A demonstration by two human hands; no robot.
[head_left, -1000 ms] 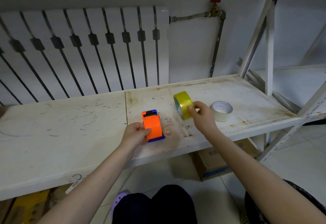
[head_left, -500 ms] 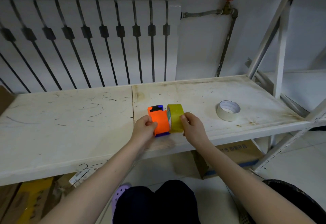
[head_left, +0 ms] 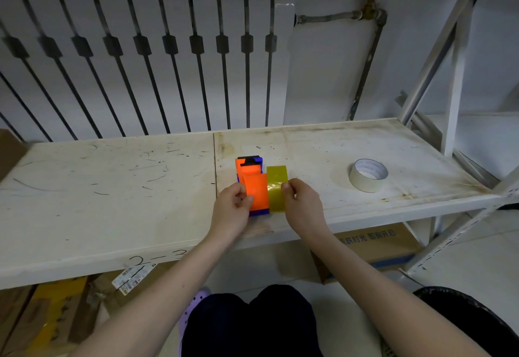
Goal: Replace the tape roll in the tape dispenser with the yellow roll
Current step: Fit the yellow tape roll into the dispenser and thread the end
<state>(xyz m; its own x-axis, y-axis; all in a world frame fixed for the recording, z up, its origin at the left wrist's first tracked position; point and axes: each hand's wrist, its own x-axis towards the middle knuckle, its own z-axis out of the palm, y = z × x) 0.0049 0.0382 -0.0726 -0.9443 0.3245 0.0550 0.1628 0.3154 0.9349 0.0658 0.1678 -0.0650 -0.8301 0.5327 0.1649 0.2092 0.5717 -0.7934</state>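
The tape dispenser (head_left: 252,188), orange over a blue base, sits on the shelf (head_left: 112,188) close to its front edge, just right of the seam between the two boards. The left hand (head_left: 230,210) is closed on the dispenser's near left side, bracing it. The yellow roll (head_left: 277,188) stands on edge, pressed against the dispenser's right flank; the right hand (head_left: 302,205) grips it with the fingertips (head_left: 286,186) on the outer band and the rest of the hand behind. Whether the core has seated on the hub cannot be told from this view. A white roll (head_left: 368,174) lies flat, well apart, toward the right end of the shelf, out of the dispenser. Judgement on handling: the yellow roll appears light and rigid across its width, with a glossy, likely slippery outer wrap, so the sound hold is across the two flat faces or at the core rim, not on the shiny band alone. The dispenser looks like light plastic and would likely slide on the shelf unless braced. Its far end probably carries the cutter, so hands are better kept to the near body.
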